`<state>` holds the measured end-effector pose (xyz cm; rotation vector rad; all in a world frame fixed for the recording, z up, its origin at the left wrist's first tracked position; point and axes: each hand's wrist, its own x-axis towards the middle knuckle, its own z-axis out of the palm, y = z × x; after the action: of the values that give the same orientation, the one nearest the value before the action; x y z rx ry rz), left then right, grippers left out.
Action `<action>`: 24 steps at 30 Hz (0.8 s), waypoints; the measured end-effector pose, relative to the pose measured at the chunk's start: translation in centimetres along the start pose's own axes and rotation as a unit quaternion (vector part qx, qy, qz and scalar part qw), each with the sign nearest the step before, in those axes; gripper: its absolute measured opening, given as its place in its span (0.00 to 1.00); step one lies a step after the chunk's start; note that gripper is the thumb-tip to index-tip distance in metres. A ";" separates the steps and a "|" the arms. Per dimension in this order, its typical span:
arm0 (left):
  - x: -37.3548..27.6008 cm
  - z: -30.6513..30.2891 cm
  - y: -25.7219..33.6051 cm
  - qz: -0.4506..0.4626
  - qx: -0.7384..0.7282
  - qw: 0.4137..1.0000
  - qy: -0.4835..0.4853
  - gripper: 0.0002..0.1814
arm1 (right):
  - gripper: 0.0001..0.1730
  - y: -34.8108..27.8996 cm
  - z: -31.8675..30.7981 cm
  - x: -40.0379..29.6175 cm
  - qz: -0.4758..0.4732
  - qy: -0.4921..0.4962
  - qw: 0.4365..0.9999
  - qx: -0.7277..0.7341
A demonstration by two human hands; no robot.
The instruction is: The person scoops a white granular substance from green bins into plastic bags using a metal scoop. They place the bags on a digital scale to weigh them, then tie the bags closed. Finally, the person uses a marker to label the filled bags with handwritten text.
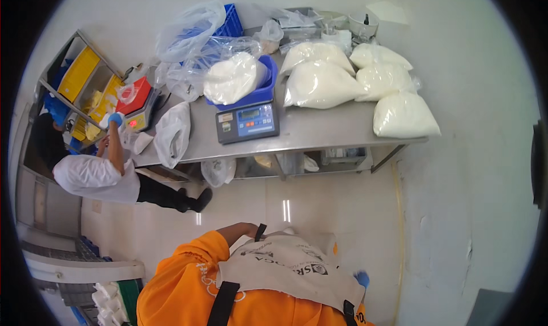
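Observation:
At the lower edge, my left forearm reaches behind the beige apron (295, 266); of my left hand (252, 229) only the wrist area shows, beside a black strap. My right hand (362, 279), in a blue glove, is partly visible beyond the apron's right edge; its fingers are unclear. Before me, a clear bag of white powder (233, 80) lies in a blue plastic tray (269, 92) on a digital scale (248, 122). To its right, several filled bags of white powder (323, 84) rest on the steel table (325, 129).
A co-worker in a white shirt (90, 174) stands at the table's left end, a blue-gloved hand near a second scale (139, 118) with a red tray (136, 95). Plastic bags (172, 133), a blue crate (231, 22) and a lower shelf (257, 172) are in view.

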<state>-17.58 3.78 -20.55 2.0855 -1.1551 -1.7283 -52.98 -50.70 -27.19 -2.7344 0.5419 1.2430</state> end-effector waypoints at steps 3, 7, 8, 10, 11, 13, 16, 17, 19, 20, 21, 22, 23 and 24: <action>1.6 -4.0 0.3 -0.199 0.046 0.979 0.001 0.30 | 0.20 -5.5 -19.4 3.9 -0.012 0.092 0.610 0.787; 0.3 -7.1 2.2 -0.293 -0.204 0.901 0.246 0.37 | 0.17 -7.4 -35.1 9.3 -0.084 -0.014 0.748 0.659; 0.4 -7.0 2.1 -0.298 -0.278 0.857 0.315 0.39 | 0.17 -7.7 -38.0 11.0 -0.079 -0.041 0.770 0.631; 0.0 -7.5 3.9 -0.228 -0.481 0.820 0.208 0.41 | 0.17 -8.2 -43.2 14.1 -0.109 -0.033 0.891 0.439; -1.2 -8.3 6.2 -0.183 -0.572 0.785 0.149 0.43 | 0.17 -8.6 -46.0 15.3 -0.145 0.004 0.955 0.260; -3.4 -7.5 8.1 -0.117 -0.443 0.849 0.263 0.35 | 0.18 -12.1 -53.2 16.0 -0.224 0.013 0.962 0.155; -9.7 -12.6 6.8 -0.172 -0.491 0.800 0.300 0.29 | 0.19 -18.9 -63.4 11.4 -0.331 -0.071 0.866 0.367; -12.6 -15.8 6.9 -0.124 -0.459 0.782 0.402 0.25 | 0.19 -20.9 -66.5 10.6 -0.385 -0.087 0.816 0.422; -18.3 -22.1 9.0 -0.007 -0.568 0.480 0.669 0.22 | 0.19 -26.0 -72.6 8.6 -0.459 -0.053 0.763 0.453; -21.8 -25.9 9.7 -0.021 -0.465 0.440 0.768 0.22 | 0.19 -28.3 -74.8 9.2 -0.470 -0.041 0.749 0.464; -25.5 -29.0 9.3 -0.085 -0.497 0.398 0.767 0.25 | 0.19 -30.8 -76.8 9.7 -0.485 -0.031 0.734 0.475; -27.9 -31.5 8.3 0.021 -0.527 0.295 0.797 0.27 | 0.19 -33.7 -78.3 10.4 -0.484 -0.029 0.707 0.515; -30.1 -34.1 7.3 0.129 -0.544 0.187 0.807 0.29 | 0.20 -36.8 -79.8 10.9 -0.480 -0.024 0.678 0.556; -32.3 -37.0 7.1 0.176 -0.586 0.203 0.764 0.30 | 0.20 -40.3 -81.4 10.1 -0.461 -0.060 0.621 0.631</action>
<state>12.20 8.74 18.82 0.9815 0.4538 0.4422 25.35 -34.22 16.86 -1.2591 -0.1052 0.3736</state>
